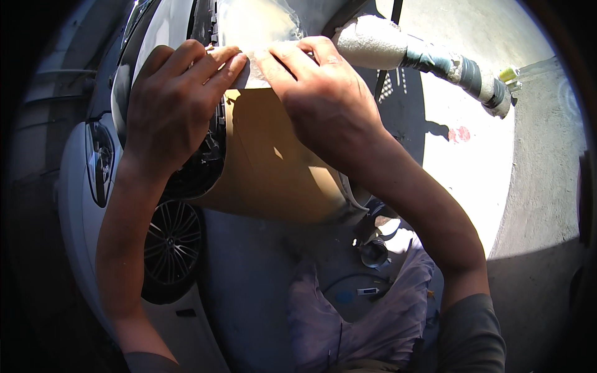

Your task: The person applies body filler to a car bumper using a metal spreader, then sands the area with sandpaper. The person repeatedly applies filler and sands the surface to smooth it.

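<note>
Both my hands are raised to the sunlit upper part of a curved car body panel (267,155) with a tan, primer-like surface. My left hand (177,93) is closed, thumb and fingertips pinched together above the panel's dark left edge. Just to the right, my right hand (326,93) bends its fingers down, also pinched. Between the fingertips lies a pale, thin-looking patch (255,77), its lower edge straight against the tan surface. Glare and my fingers hide what either hand grips. Black trim (208,155) runs down the panel's left side.
A white foam-padded stand arm (373,43) wrapped in tape reaches out at the right. At the left stands a white car (81,168) with a dark spoked wheel (174,242). A cylindrical metal part (374,252) sits below the panel, near my trousers (354,329).
</note>
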Motion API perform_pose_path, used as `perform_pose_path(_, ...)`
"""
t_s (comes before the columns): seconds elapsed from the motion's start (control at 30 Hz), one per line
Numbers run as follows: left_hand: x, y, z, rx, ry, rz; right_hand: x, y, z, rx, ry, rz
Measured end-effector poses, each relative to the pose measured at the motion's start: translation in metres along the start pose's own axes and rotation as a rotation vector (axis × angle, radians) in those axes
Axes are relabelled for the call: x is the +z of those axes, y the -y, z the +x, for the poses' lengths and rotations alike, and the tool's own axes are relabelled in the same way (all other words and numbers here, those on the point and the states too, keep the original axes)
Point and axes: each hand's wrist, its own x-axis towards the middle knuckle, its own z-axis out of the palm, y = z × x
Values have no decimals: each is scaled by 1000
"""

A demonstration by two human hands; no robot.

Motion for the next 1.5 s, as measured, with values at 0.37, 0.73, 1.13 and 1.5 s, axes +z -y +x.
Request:
perform_pose_path(0.37,-2,-7,6,-9,132,0,11,3,-8,62,14,38)
perform_pose_path(0.73,-16,-84,-38,-47,134,-51,0,33,-85,76,-3,58)
perform_pose_path(1.13,3,-182,-108,-4,22,11,6,74,-187,160,125,181)
perform_pose_path(1.5,-25,-76,-28,-104,-133,-39,-39,20,-69,49,29,106)
